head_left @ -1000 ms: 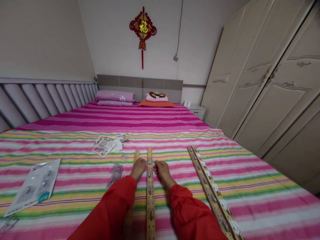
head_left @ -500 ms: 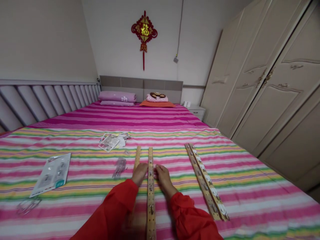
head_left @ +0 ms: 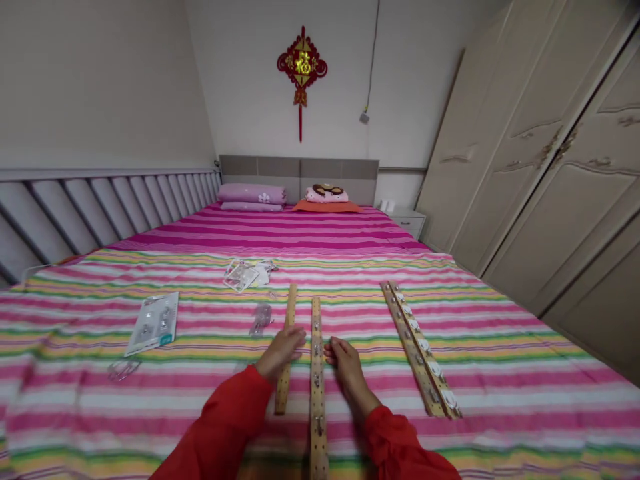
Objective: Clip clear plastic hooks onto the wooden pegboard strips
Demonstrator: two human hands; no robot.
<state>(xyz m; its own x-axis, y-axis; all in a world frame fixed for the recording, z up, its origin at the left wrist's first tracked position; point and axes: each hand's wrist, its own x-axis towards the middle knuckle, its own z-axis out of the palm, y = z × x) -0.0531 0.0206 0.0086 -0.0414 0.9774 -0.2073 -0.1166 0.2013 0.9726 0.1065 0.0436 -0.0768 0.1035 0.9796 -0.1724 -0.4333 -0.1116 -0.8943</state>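
Left hand [head_left: 280, 353] open, over plain wooden strip [head_left: 283, 393]; right hand [head_left: 347, 369] open, beside hooked strip [head_left: 317, 400]; two more strips [head_left: 419, 347] further right.

The one legible sign is the gold character 福 ("fortune") on the red diamond of the Chinese knot wall hanging [head_left: 302, 63] above the headboard [head_left: 299, 168]. A white packaging card [head_left: 153, 323] lying on the striped bedsheet [head_left: 500, 413] carries a teal label [head_left: 169, 325] and small print, but both are too small and blurred to read.
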